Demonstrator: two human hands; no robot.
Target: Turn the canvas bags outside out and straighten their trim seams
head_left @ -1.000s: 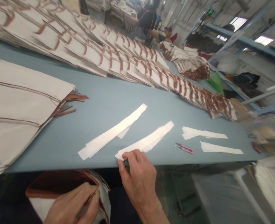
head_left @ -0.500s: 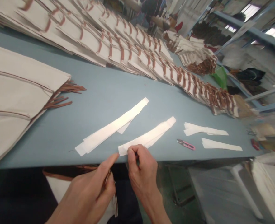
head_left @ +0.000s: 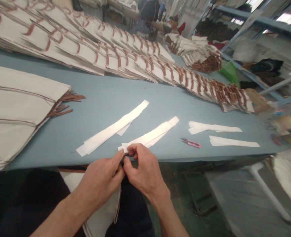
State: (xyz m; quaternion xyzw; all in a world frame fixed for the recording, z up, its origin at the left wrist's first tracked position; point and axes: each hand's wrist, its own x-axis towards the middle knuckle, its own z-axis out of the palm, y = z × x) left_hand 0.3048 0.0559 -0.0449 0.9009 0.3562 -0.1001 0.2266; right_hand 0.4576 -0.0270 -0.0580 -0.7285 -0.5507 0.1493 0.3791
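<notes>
Head view: the left hand (head_left: 103, 174) pinches the edge of a cream bag (head_left: 105, 209) hanging below the blue table (head_left: 165, 102); the right hand (head_left: 144, 169) closes narrowly on a white slip (head_left: 125, 147) there. The slip seems raised, its attachment unclear; more white strips (head_left: 113, 126) remain lying loose in stacks.

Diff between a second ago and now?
Left hand moved up and right to meet the right hand at the table's near edge, bringing the brown-edged fabric piece. A white strip end now stands out where the hands meet; which one pinches it is unclear. Pink-handled snips and left strip stack: unmoved.
</notes>
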